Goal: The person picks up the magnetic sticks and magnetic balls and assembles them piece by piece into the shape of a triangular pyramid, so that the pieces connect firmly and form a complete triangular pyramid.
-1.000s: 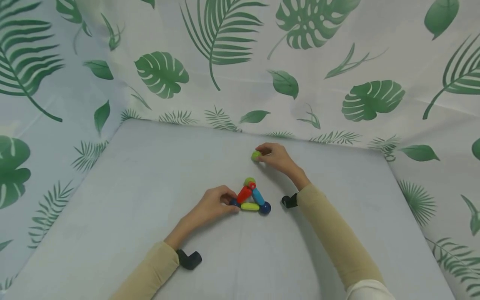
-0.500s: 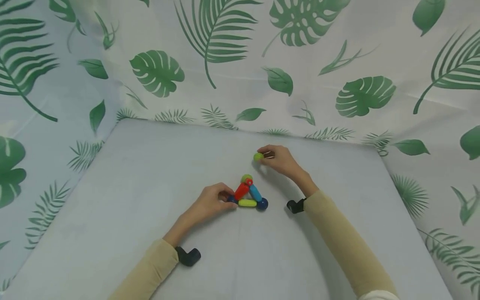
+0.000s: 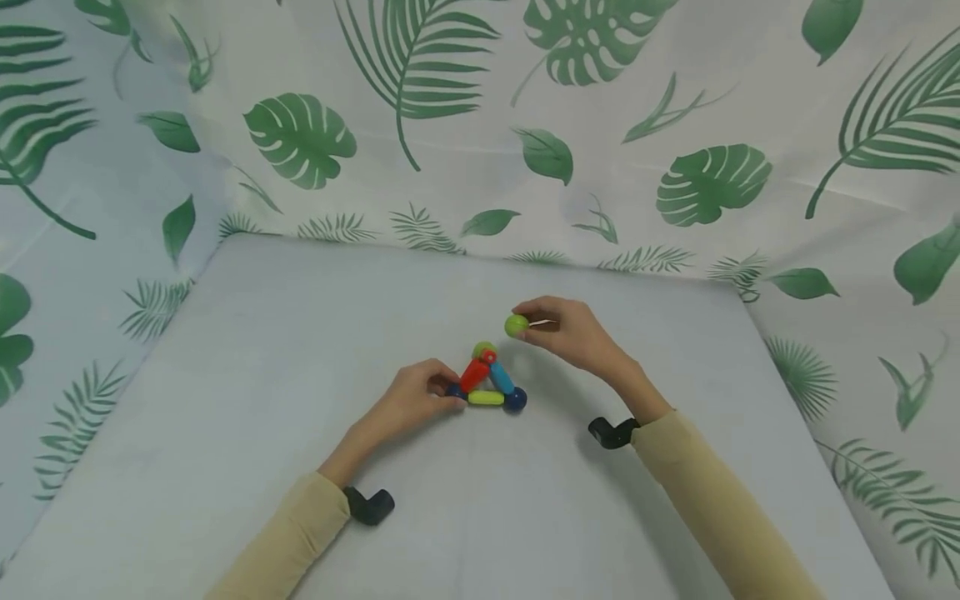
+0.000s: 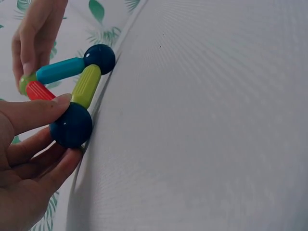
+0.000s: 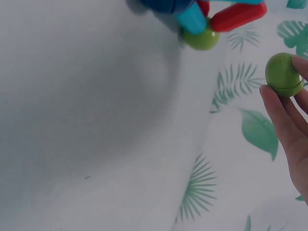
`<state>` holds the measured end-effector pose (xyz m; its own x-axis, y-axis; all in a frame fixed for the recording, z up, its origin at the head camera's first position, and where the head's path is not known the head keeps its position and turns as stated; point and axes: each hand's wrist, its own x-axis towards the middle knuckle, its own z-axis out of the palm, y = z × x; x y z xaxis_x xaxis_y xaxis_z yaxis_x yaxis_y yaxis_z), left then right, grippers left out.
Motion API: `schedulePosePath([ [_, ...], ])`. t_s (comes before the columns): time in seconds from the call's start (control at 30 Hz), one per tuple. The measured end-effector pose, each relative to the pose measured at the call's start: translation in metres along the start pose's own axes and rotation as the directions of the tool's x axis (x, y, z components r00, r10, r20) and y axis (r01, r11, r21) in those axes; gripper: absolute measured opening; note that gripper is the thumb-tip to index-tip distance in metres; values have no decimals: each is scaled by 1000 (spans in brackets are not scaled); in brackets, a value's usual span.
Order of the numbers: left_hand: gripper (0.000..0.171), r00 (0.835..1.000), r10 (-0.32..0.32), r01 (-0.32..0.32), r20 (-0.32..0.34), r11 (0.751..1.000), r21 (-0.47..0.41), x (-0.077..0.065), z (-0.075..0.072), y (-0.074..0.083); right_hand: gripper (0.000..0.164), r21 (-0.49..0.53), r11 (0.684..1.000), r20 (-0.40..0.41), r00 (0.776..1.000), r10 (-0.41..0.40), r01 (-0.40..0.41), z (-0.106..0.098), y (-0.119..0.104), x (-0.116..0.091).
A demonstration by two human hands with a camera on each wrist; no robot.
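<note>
A triangle of toy rods and balls lies on the table, with a yellow-green rod along its near side. A light blue rod forms its right side and a red rod its left. At the near right corner is a navy ball; a green ball marks the far corner, with a red rod end beside it. My left hand pinches the near left navy ball between thumb and fingers. Beyond the triangle to the right, my right hand holds another green ball by its fingertips.
The white tabletop ends at a back edge against a leaf-printed cloth. Black wrist mounts stick out at the left wrist and right wrist, close above the table.
My right hand has drawn the green ball nearer and a little right relative to the triangle. The left hand keeps its pinch on the navy ball. The head view has shifted slightly.
</note>
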<state>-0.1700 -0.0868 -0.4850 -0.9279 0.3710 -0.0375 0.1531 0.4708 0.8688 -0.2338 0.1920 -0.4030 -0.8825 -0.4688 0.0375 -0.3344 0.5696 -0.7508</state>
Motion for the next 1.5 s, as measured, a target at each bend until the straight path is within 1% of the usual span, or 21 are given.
schedulePosePath([
  [0.13,37,1000,7,-7,-1,1000,0,0,-2,0,34,1,1000,11,1000,-29,29,1,-15,-10],
  [0.27,36,1000,10,-10,3,1000,-10,1,-3,-1,34,9,997,26,997,-78,78,4,-23,-17],
  [0.4,35,1000,11,-10,5,1000,-19,0,-3,-1,35,22,993,47,992,-116,115,9,-26,-20],
  [0.67,35,1000,14,-14,12,1000,-25,0,-2,1,36,41,986,82,983,-162,159,19,-29,-20],
  [0.87,34,1000,20,-20,16,999,-30,-1,0,3,36,21,982,106,976,-191,190,27,-25,-20],
  [1.07,34,999,46,-46,4,999,-5,1,1,4,39,24,986,93,982,-165,164,29,-21,-25],
  [1.23,35,999,39,-39,-1,999,10,0,2,5,42,25,994,84,990,-112,111,33,-13,-32],
  [1.37,36,1000,25,-25,-4,999,19,-1,2,5,38,-9,999,113,993,-37,38,37,-2,-37],
  [1.5,35,1000,10,-9,-15,999,38,0,1,6,33,-57,997,151,987,55,-47,43,9,-41],
])
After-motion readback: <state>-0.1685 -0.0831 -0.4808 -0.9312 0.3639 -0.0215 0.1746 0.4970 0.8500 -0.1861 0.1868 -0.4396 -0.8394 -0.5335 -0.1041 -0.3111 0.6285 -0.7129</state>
